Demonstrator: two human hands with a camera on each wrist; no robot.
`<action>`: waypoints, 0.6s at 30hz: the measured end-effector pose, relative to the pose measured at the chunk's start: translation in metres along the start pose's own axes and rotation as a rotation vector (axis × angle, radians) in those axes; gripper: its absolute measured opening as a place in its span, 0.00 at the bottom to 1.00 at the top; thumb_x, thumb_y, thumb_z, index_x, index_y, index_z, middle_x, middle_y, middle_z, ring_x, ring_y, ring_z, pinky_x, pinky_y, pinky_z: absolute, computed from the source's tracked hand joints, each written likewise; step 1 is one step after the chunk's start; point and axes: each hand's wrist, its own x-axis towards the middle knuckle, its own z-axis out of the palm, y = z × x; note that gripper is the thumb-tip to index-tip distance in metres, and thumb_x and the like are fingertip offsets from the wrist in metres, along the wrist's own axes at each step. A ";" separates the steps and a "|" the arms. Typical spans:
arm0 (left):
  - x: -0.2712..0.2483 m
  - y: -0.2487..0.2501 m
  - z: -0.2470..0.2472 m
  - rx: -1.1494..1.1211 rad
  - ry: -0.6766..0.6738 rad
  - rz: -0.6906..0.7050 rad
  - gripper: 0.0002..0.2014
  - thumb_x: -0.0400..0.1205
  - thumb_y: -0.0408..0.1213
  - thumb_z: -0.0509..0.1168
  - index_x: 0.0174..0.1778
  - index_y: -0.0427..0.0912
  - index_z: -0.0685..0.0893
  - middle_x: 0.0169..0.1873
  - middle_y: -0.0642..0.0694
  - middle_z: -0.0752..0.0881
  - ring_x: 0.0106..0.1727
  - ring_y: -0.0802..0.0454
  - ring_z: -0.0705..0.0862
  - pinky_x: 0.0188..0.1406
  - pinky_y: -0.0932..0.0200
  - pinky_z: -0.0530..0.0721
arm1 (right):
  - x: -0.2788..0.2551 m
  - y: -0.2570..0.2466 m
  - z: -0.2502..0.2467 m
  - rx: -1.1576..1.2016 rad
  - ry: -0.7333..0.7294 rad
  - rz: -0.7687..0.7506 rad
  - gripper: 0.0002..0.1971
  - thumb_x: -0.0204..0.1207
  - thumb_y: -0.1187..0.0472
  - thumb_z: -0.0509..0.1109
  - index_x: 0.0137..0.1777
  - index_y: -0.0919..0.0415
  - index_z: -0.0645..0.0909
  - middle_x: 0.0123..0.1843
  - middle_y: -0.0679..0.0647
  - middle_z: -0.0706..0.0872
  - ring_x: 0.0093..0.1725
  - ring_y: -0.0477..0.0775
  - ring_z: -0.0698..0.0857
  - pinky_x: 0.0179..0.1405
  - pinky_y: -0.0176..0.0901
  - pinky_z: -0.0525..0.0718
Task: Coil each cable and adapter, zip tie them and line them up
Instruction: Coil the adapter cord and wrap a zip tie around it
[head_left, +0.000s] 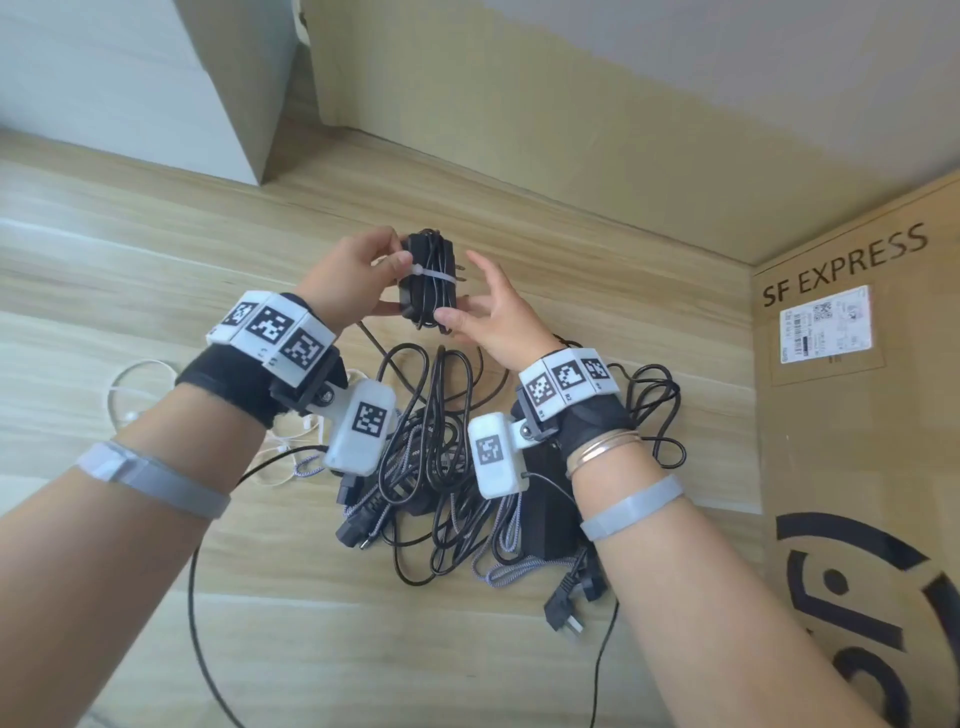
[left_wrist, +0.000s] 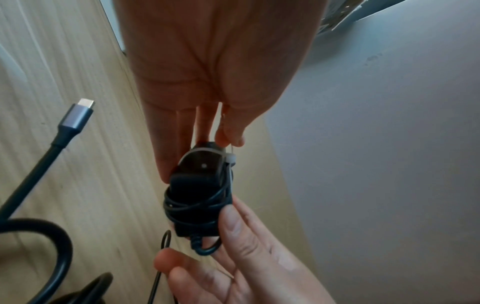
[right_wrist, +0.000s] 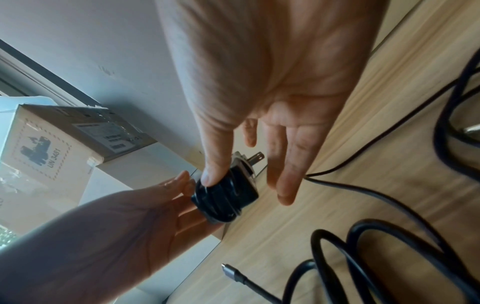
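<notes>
Pinching the black adapter (head_left: 423, 299), ringed by a white zip tie (head_left: 436, 274), at frame centre above the cable pile (head_left: 441, 467), the left hand (head_left: 348, 280) holds it; the right hand (head_left: 501, 317) is spread, thumb touching it.

We cannot read the print on the shipping label (head_left: 826, 325) of the SF Express box (head_left: 857, 467), which the right edge crops. The left wrist camera (head_left: 361, 428) and right wrist camera (head_left: 496, 454) hide part of the cable pile (head_left: 441, 493); the adapter (head_left: 423, 293) covers most fingers of our left hand (head_left: 353, 275).
</notes>
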 end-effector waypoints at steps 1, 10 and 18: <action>0.002 0.001 -0.002 0.001 0.003 0.000 0.15 0.86 0.31 0.53 0.32 0.42 0.67 0.58 0.35 0.78 0.55 0.41 0.82 0.52 0.41 0.85 | 0.003 -0.002 0.001 0.050 -0.011 0.004 0.39 0.75 0.59 0.73 0.81 0.51 0.55 0.60 0.61 0.86 0.54 0.54 0.88 0.62 0.50 0.84; 0.031 0.003 -0.019 -0.004 0.104 0.019 0.13 0.85 0.36 0.57 0.33 0.45 0.71 0.57 0.33 0.81 0.54 0.39 0.84 0.52 0.42 0.86 | 0.043 -0.017 0.008 0.036 0.046 -0.024 0.31 0.77 0.58 0.71 0.77 0.54 0.63 0.57 0.59 0.87 0.52 0.54 0.88 0.61 0.46 0.82; 0.058 0.003 -0.039 -0.054 0.170 -0.002 0.12 0.86 0.36 0.55 0.35 0.44 0.70 0.44 0.44 0.81 0.51 0.46 0.83 0.53 0.48 0.86 | 0.079 -0.033 0.022 0.048 0.127 -0.040 0.29 0.75 0.58 0.73 0.74 0.53 0.67 0.56 0.58 0.88 0.53 0.53 0.87 0.56 0.41 0.78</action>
